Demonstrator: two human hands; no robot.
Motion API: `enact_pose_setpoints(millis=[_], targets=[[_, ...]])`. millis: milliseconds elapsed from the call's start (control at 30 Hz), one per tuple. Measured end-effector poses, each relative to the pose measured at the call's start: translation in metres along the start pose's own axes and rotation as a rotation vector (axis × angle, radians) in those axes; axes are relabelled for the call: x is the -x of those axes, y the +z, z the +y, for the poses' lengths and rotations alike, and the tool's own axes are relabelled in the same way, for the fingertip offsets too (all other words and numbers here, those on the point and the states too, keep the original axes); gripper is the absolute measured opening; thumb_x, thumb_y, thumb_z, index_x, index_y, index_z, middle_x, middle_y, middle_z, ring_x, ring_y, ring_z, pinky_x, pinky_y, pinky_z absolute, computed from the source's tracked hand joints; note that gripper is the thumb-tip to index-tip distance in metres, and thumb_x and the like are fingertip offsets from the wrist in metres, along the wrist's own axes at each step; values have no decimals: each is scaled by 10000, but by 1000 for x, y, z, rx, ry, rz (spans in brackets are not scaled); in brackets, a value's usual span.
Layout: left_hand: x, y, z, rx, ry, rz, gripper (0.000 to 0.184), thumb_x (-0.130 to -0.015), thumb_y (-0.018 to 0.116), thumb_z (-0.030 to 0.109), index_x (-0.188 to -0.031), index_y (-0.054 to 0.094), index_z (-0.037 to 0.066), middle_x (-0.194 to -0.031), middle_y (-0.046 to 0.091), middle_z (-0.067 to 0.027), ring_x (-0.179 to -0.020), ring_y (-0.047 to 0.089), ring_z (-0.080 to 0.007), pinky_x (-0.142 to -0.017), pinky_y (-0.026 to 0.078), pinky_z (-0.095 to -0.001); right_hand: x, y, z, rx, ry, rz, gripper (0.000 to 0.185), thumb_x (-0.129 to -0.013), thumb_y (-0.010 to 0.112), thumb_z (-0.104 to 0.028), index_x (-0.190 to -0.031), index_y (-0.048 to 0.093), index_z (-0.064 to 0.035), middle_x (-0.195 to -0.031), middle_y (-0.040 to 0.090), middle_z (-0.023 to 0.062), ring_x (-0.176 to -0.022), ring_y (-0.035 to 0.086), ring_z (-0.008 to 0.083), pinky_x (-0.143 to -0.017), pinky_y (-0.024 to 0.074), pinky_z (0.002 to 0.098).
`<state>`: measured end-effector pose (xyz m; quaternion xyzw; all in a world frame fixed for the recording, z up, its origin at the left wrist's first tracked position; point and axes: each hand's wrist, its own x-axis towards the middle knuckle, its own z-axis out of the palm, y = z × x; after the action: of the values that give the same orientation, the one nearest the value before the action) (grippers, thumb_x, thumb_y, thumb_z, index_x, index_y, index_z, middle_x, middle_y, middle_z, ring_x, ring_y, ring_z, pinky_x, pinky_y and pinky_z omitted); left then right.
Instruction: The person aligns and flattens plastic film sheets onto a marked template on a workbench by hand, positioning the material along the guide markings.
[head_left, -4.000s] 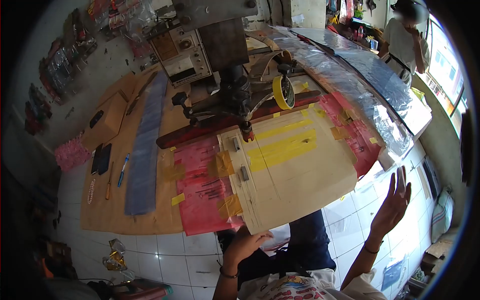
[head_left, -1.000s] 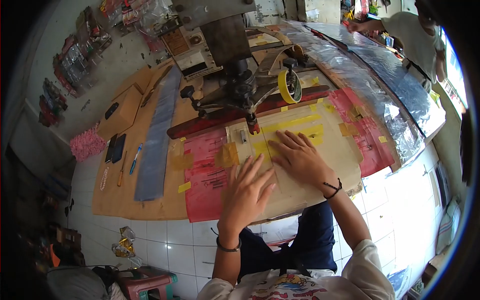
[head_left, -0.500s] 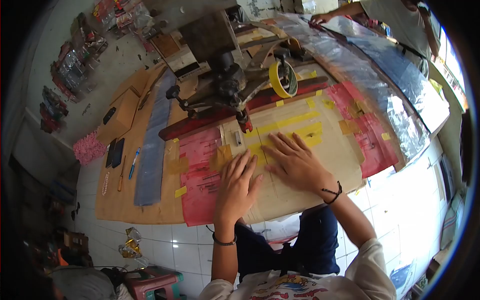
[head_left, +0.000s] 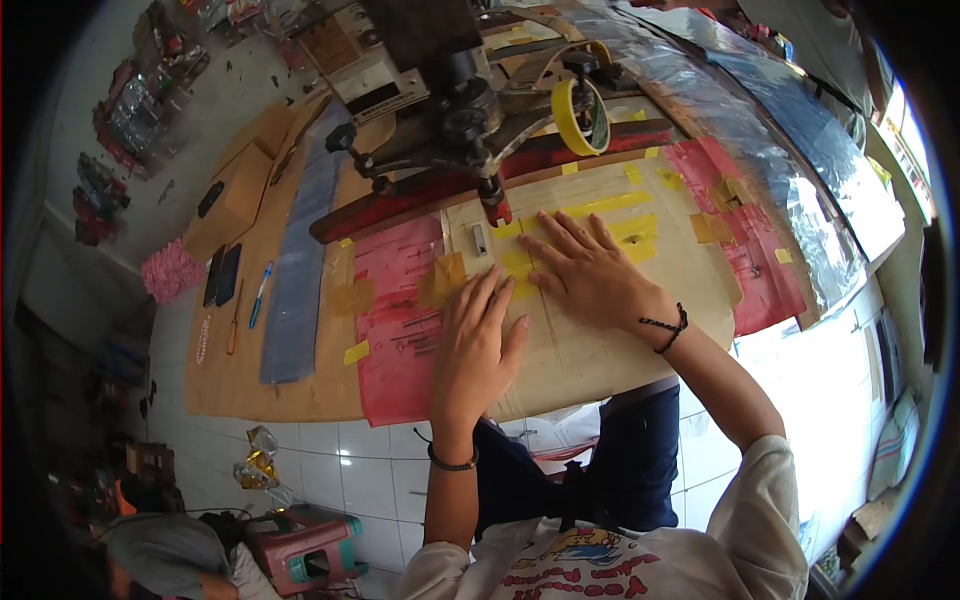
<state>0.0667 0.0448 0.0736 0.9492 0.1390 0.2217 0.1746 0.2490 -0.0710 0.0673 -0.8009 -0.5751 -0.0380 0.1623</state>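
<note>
Across the brown worktop spreads a tan board, directly before the person, with a red sheet at its left side. On the board rests the right hand, palm down, fingers spread across yellow tape strips, grasping nothing. Beside it lies the left hand, fingers extended close together, thumb apart, likewise grasping nothing. Just beyond its fingertips sits a small metal piece.

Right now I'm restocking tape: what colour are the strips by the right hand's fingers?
The tape strips are yellow, clearest in the head view.
</note>
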Motion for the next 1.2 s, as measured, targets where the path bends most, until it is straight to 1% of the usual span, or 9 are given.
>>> enact_pose_setpoints(millis=[100, 233, 333, 533, 800, 900, 1033, 1133, 1200], targets=[[1, -1, 1, -18, -10, 5, 487, -1020, 628, 256, -1422, 591, -17, -1555, 514, -162, -1445, 449, -359, -1215, 352, -474, -3, -4, -1, -18, -7, 2, 579, -1115, 359, -481, -1611, 421, -188, -1688, 342, 181, -1587, 269, 352, -1290, 149, 590], [1, 2, -3, -12, 17, 47, 492, -1010, 640, 257, -1405, 596, -34, -1535, 528, -166, -1429, 462, -358, -1208, 360, -476, -4, -6, -1, -15, -11, -8, 571, -1114, 376, -467, -1607, 425, -183, -1689, 339, 184, -1580, 280, 360, -1286, 151, 596], [3, 2, -4, -28, 28, 65, 484, -1004, 649, 249, -1390, 602, -40, -1521, 537, -169, -1413, 473, -357, -1202, 366, -477, -5, -5, -2, -17, -16, 20, 546, -1109, 412, -438, -1576, 478, -164, -1672, 369, 190, -1570, 303, 355, -1282, 164, 593], [4, 2, -5, 23, 37, 102, 438, -998, 657, 236, -1330, 615, -47, -1460, 565, -173, -1387, 490, -357, -1185, 386, -476, 0, -18, -5, -147, -23, 31, 455, -1084, 508, -341, -1458, 606, -100, -1576, 509, 194, -1522, 386, 370, -1268, 208, 592], [5, 5, -4, 46, 19, 113, 458, -1001, 650, 232, -1341, 592, -70, -1447, 556, -190, -1380, 489, -365, -1195, 384, -469, -4, -12, -7, -83, -35, 65, 419, -1084, 503, -275, -1452, 606, -102, -1578, 512, 179, -1518, 401, 348, -1261, 234, 578], [4, 7, -7, 18, 42, 124, 477, -1006, 626, 262, -1330, 581, -85, -1445, 552, -206, -1387, 484, -358, -1202, 378, -486, -6, -11, -8, -80, -19, 56, 416, -1086, 495, -261, -1459, 599, -112, -1586, 504, 175, -1521, 398, 346, -1260, 235, 577], [3, 7, -7, 26, 40, 127, 466, -1005, 617, 240, -1330, 575, -91, -1451, 547, -210, -1388, 482, -361, -1210, 371, -483, -7, -9, -6, -80, -22, 79, 403, -1082, 504, -254, -1444, 608, -109, -1567, 526, 176, -1510, 416, 347, -1254, 244, 579], [3, 7, -6, 35, 35, 129, 447, -999, 623, 213, -1330, 580, -85, -1448, 548, -206, -1390, 481, -363, -1204, 378, -472, -6, -11, -3, -128, -47, 119, 365, -1071, 524, -236, -1377, 658, -89, -1521, 569, 188, -1480, 456, 355, -1247, 260, 575], [4, 4, -4, 49, 22, 123, 436, -993, 633, 188, -1340, 584, -72, -1452, 546, -200, -1395, 477, -363, -1200, 380, -461, -4, -18, 0, -226, -12, 112, 333, -1052, 561, -218, -1324, 689, -77, -1496, 589, 199, -1462, 477, 361, -1240, 279, 569]])
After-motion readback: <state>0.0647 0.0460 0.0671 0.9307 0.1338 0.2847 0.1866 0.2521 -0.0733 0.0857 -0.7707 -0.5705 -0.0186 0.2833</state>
